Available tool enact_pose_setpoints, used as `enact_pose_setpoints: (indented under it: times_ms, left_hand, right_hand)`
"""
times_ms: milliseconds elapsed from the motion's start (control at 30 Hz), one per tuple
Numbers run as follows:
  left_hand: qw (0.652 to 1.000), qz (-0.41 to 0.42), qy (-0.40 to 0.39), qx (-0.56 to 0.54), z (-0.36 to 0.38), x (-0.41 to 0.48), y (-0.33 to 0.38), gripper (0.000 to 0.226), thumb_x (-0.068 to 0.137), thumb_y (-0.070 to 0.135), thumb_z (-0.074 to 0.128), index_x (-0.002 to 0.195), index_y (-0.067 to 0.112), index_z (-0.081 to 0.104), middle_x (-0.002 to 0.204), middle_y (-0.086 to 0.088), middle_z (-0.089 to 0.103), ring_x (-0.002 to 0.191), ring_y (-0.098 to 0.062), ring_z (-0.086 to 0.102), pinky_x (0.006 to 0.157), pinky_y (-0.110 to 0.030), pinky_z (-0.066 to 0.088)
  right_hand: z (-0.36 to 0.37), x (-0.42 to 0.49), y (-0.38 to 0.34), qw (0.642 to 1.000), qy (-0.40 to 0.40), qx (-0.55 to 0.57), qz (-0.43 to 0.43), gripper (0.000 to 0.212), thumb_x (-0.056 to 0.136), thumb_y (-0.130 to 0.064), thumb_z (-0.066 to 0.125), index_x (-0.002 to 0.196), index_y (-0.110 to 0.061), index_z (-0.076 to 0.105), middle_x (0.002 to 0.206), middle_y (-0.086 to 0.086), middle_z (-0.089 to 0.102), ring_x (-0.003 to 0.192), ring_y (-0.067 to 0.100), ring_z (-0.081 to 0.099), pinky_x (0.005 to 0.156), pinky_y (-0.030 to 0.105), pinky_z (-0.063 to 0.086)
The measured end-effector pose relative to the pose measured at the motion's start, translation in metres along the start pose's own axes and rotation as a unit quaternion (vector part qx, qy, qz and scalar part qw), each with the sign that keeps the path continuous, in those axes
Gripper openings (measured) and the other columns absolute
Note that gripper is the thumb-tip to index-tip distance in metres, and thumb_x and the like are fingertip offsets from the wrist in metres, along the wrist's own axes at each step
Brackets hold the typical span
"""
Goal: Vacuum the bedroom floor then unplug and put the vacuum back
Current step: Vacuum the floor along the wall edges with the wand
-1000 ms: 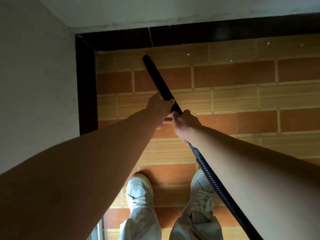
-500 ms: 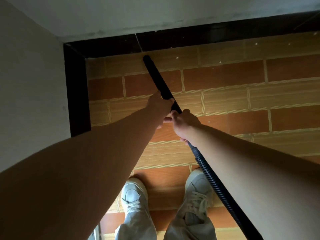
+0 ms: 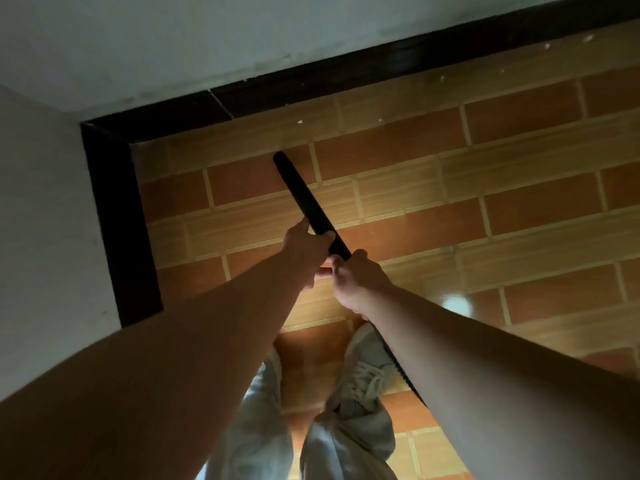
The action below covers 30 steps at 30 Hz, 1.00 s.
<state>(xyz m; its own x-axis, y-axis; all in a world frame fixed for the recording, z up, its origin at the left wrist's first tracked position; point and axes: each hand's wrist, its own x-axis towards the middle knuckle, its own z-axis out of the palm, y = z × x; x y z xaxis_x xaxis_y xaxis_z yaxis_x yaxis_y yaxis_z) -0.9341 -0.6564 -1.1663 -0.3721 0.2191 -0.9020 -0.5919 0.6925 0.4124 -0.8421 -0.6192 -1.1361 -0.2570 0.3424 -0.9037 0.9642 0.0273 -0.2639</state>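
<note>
A black vacuum wand [image 3: 300,194] slants down to the brown tiled floor [image 3: 450,209], its tip resting near the room's corner. My left hand [image 3: 304,247] grips the wand partway up. Just behind it, my right hand [image 3: 356,282] holds the wand's rear end. From there the ribbed black hose [image 3: 403,370] runs back along my right forearm, mostly hidden by the arm. The vacuum body and its plug are out of view.
White walls meet at a corner on the left, edged by a dark skirting [image 3: 121,220]. My two feet in pale shoes [image 3: 363,372] stand just behind the hands. Small white specks [image 3: 300,121] lie on the tiles near the far skirting. Open floor stretches to the right.
The view has tilted and shifted, so the corner now sits further right and lower. The wand's tip has pulled back a little from the far skirting. Both hands keep the same grip.
</note>
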Motion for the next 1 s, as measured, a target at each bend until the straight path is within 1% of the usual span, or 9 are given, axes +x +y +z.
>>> enact_pose_setpoints:
  times_ms: [100, 233, 333, 400, 600, 667, 800, 933, 1000]
  left_hand:
    - [1.000, -0.009, -0.004, -0.007, 0.013, 0.003, 0.002, 0.055, 0.099, 0.005, 0.061, 0.146, 0.031, 0.050, 0.107, -0.013, 0.074, 0.077, -0.024, 0.073, 0.063, -0.039, 0.060]
    - [1.000, 0.004, -0.016, 0.007, 0.023, 0.007, 0.015, 0.048, 0.100, 0.005, 0.059, 0.142, 0.028, 0.051, 0.108, -0.013, 0.073, 0.076, -0.021, 0.073, 0.053, -0.033, 0.058]
    - [0.999, 0.008, -0.025, 0.021, 0.025, 0.011, 0.026, 0.047, 0.100, 0.006, 0.059, 0.142, 0.028, 0.051, 0.107, -0.012, 0.072, 0.070, -0.017, 0.069, 0.053, -0.033, 0.057]
    - [0.999, 0.010, -0.031, 0.024, 0.026, 0.014, 0.034, 0.048, 0.101, 0.005, 0.059, 0.142, 0.028, 0.050, 0.105, -0.010, 0.072, 0.066, -0.015, 0.067, 0.053, -0.033, 0.056]
    - [0.999, 0.017, -0.041, 0.029, 0.023, 0.027, 0.053, 0.045, 0.101, 0.006, 0.059, 0.137, 0.031, 0.053, 0.100, -0.006, 0.071, 0.053, -0.008, 0.064, 0.048, -0.029, 0.055]
    - [0.999, 0.020, -0.037, 0.033, 0.021, 0.032, 0.059, 0.039, 0.100, 0.006, 0.059, 0.131, 0.030, 0.055, 0.103, -0.007, 0.072, 0.059, -0.010, 0.066, 0.048, -0.030, 0.055]
    - [0.998, 0.029, -0.034, 0.045, 0.015, 0.036, 0.064, 0.042, 0.101, 0.007, 0.059, 0.136, 0.029, 0.054, 0.103, -0.006, 0.071, 0.067, -0.012, 0.066, 0.052, -0.030, 0.055]
    - [0.998, 0.025, -0.034, 0.054, 0.009, 0.033, 0.060, 0.056, 0.100, 0.008, 0.061, 0.148, 0.035, 0.045, 0.105, -0.006, 0.071, 0.065, -0.011, 0.065, 0.050, -0.029, 0.054]
    - [0.998, 0.024, -0.033, 0.057, 0.007, 0.032, 0.057, 0.062, 0.100, 0.009, 0.061, 0.151, 0.037, 0.040, 0.106, -0.005, 0.071, 0.060, -0.009, 0.064, 0.048, -0.027, 0.053]
  right_hand:
    - [-0.008, 0.008, 0.010, 1.000, 0.002, -0.002, -0.011, 0.037, 0.108, -0.036, 0.034, 0.136, -0.017, 0.048, 0.122, 0.004, 0.057, 0.097, 0.025, 0.065, 0.077, 0.039, 0.058]
    - [-0.022, 0.012, 0.009, 1.000, 0.007, 0.021, -0.012, 0.029, 0.109, -0.039, 0.029, 0.119, -0.024, 0.052, 0.128, 0.011, 0.056, 0.114, 0.033, 0.063, 0.089, 0.044, 0.054]
    - [-0.031, 0.012, 0.002, 0.999, -0.004, -0.026, -0.035, 0.041, 0.110, -0.033, 0.028, 0.142, -0.014, 0.045, 0.136, 0.015, 0.048, 0.122, 0.035, 0.058, 0.096, 0.045, 0.054]
    - [-0.035, 0.017, -0.002, 0.998, -0.003, -0.057, -0.037, 0.043, 0.110, -0.029, 0.030, 0.148, -0.013, 0.040, 0.138, 0.016, 0.043, 0.123, 0.035, 0.055, 0.098, 0.046, 0.053]
    - [-0.045, 0.028, -0.019, 0.995, 0.007, -0.088, -0.037, 0.043, 0.110, -0.028, 0.029, 0.147, -0.012, 0.041, 0.136, 0.019, 0.041, 0.121, 0.037, 0.055, 0.098, 0.049, 0.054]
    - [-0.047, 0.034, -0.024, 0.995, 0.012, -0.096, -0.035, 0.042, 0.110, -0.028, 0.030, 0.147, -0.013, 0.041, 0.135, 0.018, 0.040, 0.120, 0.038, 0.055, 0.096, 0.048, 0.055]
    - [-0.041, 0.044, -0.030, 0.991, 0.018, -0.123, -0.045, 0.041, 0.108, -0.025, 0.034, 0.149, -0.018, 0.040, 0.130, 0.017, 0.038, 0.112, 0.037, 0.054, 0.079, 0.036, 0.054]
    - [-0.032, 0.045, -0.028, 0.995, 0.018, -0.091, -0.035, 0.041, 0.109, -0.031, 0.033, 0.147, -0.018, 0.041, 0.115, 0.007, 0.041, 0.081, 0.021, 0.048, 0.061, 0.032, 0.045]
    - [-0.031, 0.043, -0.030, 0.996, 0.016, -0.078, -0.034, 0.041, 0.109, -0.030, 0.031, 0.148, -0.019, 0.040, 0.125, 0.013, 0.039, 0.096, 0.027, 0.055, 0.067, 0.033, 0.048]
